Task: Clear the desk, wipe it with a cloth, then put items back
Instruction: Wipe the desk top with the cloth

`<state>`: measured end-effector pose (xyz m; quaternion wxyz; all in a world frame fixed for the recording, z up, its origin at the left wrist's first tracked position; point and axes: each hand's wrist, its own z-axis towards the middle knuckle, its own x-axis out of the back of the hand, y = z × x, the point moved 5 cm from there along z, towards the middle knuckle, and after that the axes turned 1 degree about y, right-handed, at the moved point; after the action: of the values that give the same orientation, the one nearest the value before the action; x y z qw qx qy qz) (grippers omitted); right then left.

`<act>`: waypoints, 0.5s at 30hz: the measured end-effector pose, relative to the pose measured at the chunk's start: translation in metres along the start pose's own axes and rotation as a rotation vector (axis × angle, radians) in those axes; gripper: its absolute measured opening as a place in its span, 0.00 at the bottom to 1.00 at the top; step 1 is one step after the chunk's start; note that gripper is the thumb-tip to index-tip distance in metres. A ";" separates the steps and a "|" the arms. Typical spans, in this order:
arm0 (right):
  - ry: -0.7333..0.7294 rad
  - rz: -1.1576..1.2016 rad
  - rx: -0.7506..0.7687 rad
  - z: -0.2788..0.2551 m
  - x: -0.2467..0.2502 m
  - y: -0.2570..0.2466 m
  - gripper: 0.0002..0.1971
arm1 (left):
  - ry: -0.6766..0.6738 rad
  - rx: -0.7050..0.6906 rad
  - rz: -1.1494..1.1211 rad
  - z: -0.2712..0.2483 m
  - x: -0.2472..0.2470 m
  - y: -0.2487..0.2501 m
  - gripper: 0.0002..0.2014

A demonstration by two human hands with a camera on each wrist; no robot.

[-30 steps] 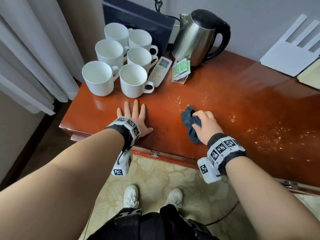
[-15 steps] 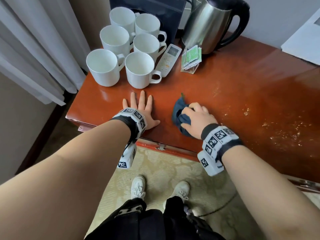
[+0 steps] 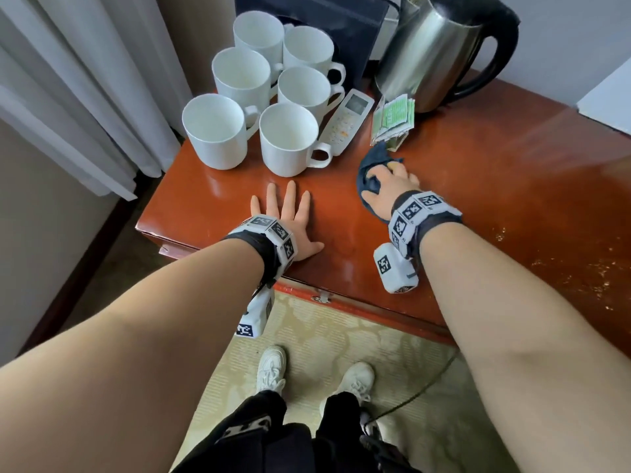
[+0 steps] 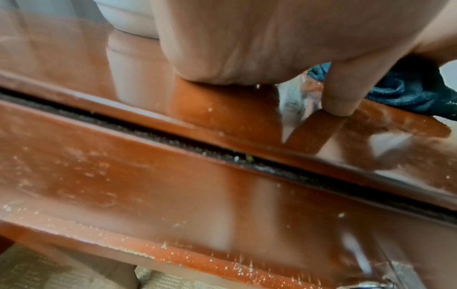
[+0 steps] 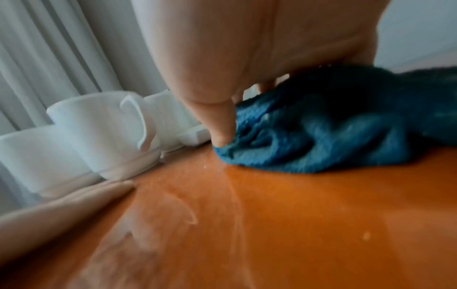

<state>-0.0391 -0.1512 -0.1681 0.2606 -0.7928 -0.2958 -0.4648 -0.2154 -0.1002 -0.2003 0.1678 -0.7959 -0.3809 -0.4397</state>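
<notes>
A dark blue cloth (image 3: 367, 177) lies bunched on the glossy red-brown desk (image 3: 495, 186), just in front of the green tea packets (image 3: 392, 119). My right hand (image 3: 389, 180) holds the cloth down on the desk. Its thumb and fingers are curled into the folds, as the right wrist view shows on the cloth (image 5: 333, 127). My left hand (image 3: 290, 209) lies flat on the desk, fingers spread and straight, just in front of several white mugs (image 3: 290, 141). In the left wrist view the left hand (image 4: 247, 39) rests near the desk's front edge, with the cloth (image 4: 408, 91) beyond the thumb.
A white remote (image 3: 345, 128) lies between the mugs and the tea packets. A steel kettle (image 3: 437, 56) and a dark box (image 3: 324, 18) stand at the back. Pale specks (image 3: 580, 268) dot the desk's right part. Curtains (image 3: 85, 80) hang at the left.
My right hand has slid the cloth away from the front edge, up to the tea packets. The left hand has stayed flat in place.
</notes>
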 end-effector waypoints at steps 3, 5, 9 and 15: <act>0.068 -0.071 0.123 -0.012 -0.010 -0.010 0.17 | -0.007 0.006 0.001 0.002 0.000 -0.001 0.47; 0.076 -0.099 0.256 -0.035 -0.020 -0.010 0.14 | -0.015 0.009 0.002 0.001 -0.001 -0.001 0.47; 0.007 -0.131 0.371 -0.091 -0.041 0.005 0.10 | -0.015 0.008 0.006 0.000 0.001 0.000 0.47; -0.114 -0.201 0.445 -0.125 -0.046 0.023 0.12 | 0.005 0.000 0.014 -0.003 0.001 0.001 0.46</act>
<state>-0.1137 -0.2637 -0.1580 0.3643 -0.7075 -0.4823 -0.3662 -0.2163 -0.1019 -0.1978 0.1717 -0.7975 -0.3747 -0.4405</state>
